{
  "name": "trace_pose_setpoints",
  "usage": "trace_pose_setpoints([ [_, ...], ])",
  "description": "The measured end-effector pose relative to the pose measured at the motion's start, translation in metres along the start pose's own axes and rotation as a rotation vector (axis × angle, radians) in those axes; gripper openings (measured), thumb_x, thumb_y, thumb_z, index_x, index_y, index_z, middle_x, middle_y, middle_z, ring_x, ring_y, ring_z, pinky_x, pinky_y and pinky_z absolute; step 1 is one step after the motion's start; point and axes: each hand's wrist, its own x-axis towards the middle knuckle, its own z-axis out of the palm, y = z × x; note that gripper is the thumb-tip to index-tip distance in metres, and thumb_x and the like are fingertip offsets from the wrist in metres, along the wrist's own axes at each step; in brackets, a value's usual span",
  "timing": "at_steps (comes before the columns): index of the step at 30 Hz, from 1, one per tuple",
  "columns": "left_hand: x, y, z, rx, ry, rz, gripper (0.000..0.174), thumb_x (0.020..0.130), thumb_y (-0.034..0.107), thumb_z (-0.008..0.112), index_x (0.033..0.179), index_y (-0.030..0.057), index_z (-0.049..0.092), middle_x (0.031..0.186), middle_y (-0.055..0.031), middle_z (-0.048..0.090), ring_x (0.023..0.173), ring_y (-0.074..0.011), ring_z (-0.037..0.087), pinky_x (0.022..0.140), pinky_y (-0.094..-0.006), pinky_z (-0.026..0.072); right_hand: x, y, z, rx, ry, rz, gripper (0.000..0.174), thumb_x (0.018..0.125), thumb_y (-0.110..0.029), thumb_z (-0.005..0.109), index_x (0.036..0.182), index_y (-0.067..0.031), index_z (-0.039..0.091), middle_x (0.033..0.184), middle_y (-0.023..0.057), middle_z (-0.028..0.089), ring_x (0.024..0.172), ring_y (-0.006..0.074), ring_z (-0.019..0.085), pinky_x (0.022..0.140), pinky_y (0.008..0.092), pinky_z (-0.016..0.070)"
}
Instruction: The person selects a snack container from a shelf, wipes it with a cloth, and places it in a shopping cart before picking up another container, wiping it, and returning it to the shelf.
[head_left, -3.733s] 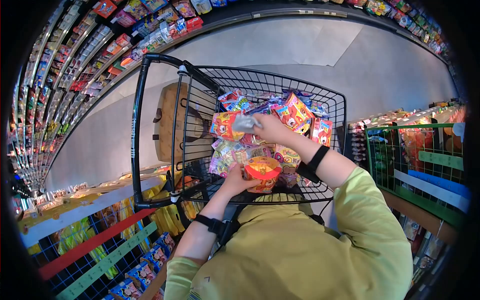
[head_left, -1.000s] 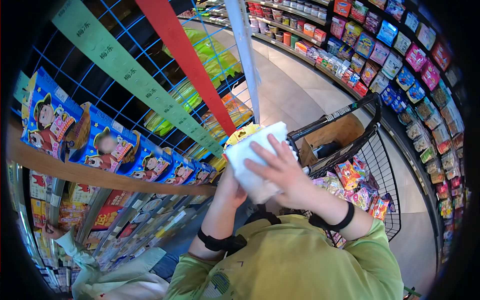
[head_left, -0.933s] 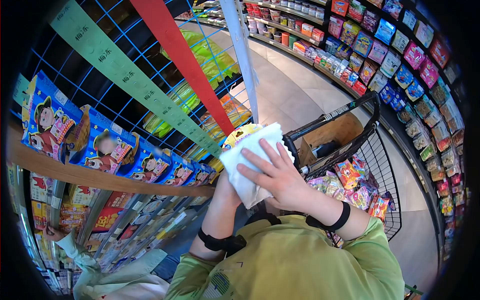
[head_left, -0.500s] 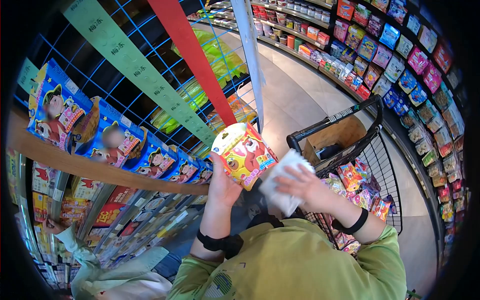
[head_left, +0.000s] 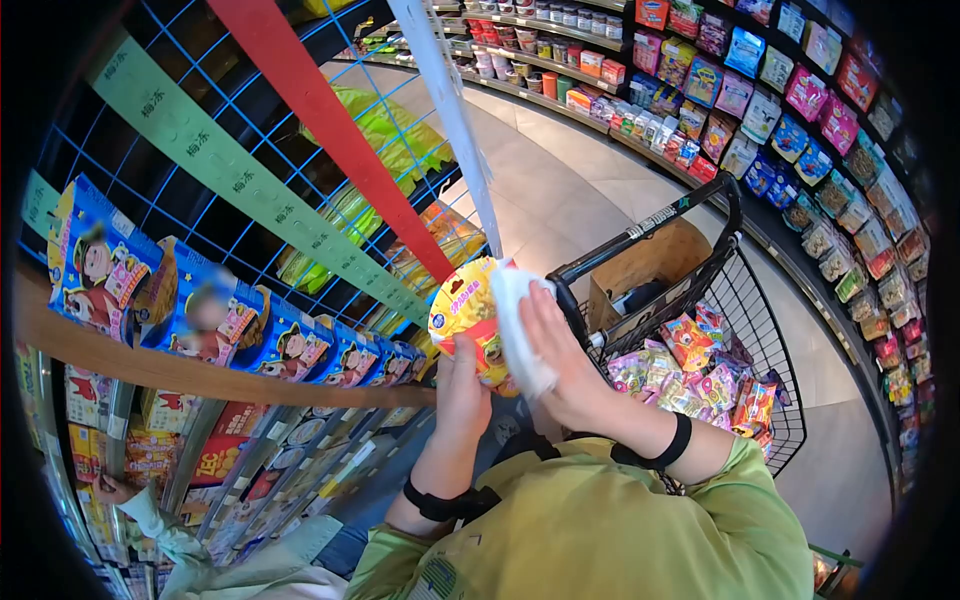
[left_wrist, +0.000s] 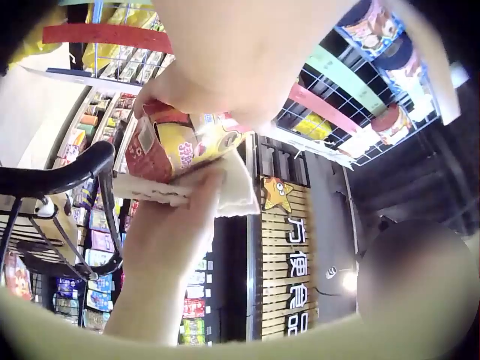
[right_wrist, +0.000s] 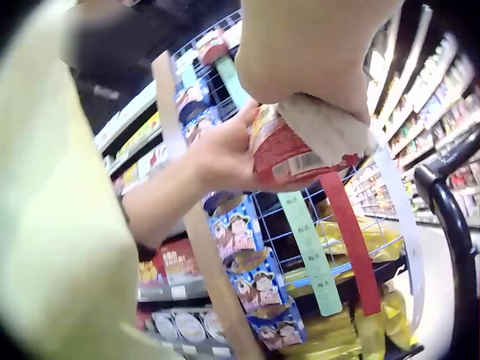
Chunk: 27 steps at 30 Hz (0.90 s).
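A yellow and red snack packet (head_left: pixel 463 305) with a rounded top is held up in front of my body. My left hand (head_left: pixel 460 398) grips its lower left side, the thumb lying on its front. A white cloth (head_left: pixel 514 325) covers the packet's right part, and my right hand (head_left: pixel 562 355) holds it there. In the left wrist view, cloth (left_wrist: pixel 240 186) shows on both sides of the right hand's fingers, against the packet (left_wrist: pixel 180 142). The right wrist view shows the packet's red underside (right_wrist: pixel 285 156) with a barcode.
Blue snack bags (head_left: pixel 205 310) line a wooden shelf edge (head_left: pixel 200 378) at left, below a blue wire grid. A black shopping cart (head_left: pixel 650 235) with several candy bags stands at right. Another person's sleeve (head_left: pixel 158 528) is at lower left. Stocked shelves (head_left: pixel 720 90) curve behind.
Several seconds ago my hands were over the cart. Half a second ago the cloth was off the packet's front, to its right; now it is back against the packet, which has turned more upright.
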Motion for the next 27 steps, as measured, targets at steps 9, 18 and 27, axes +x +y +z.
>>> trace_pose_setpoints([
  [9,-0.002,0.012,0.002,-0.116,-0.073,-0.154,0.069,0.094,0.056,0.034,0.136,0.0022,0.031,0.13,-0.0147,0.049,0.113,-0.0236,0.055,0.093,-0.038,0.0464,-0.012,0.021,-0.025,1.414,-0.205,0.472,0.068,0.084,-0.026,0.069,0.137,-0.0018,0.033,0.127,0.009,0.05,0.115,0.0151,0.049,0.097,0.0308,0.0417],
  [18,0.004,0.017,0.024,0.747,0.2,0.488,0.04,0.083,0.006,0.05,0.122,0.001,0.044,0.12,-0.01,0.045,0.094,-0.0166,0.039,0.085,-0.0313,0.0348,0.005,0.016,-0.026,1.413,0.229,0.572,0.055,0.087,-0.018,0.064,0.131,-0.0005,0.036,0.118,0.0115,0.057,0.105,0.0192,0.06,0.087,0.0336,0.0512],
  [27,0.01,-0.003,0.019,-0.08,-0.286,0.047,0.116,0.06,0.076,0.062,0.142,0.0045,0.021,0.143,-0.0122,0.032,0.13,-0.0252,0.036,0.108,-0.0416,0.0309,-0.004,-0.021,-0.024,-0.045,0.121,-0.056,0.079,0.07,-0.02,0.069,0.141,-0.0159,0.035,0.147,0.0177,0.025,0.135,0.0419,0.019,0.108,0.0546,0.0188],
])
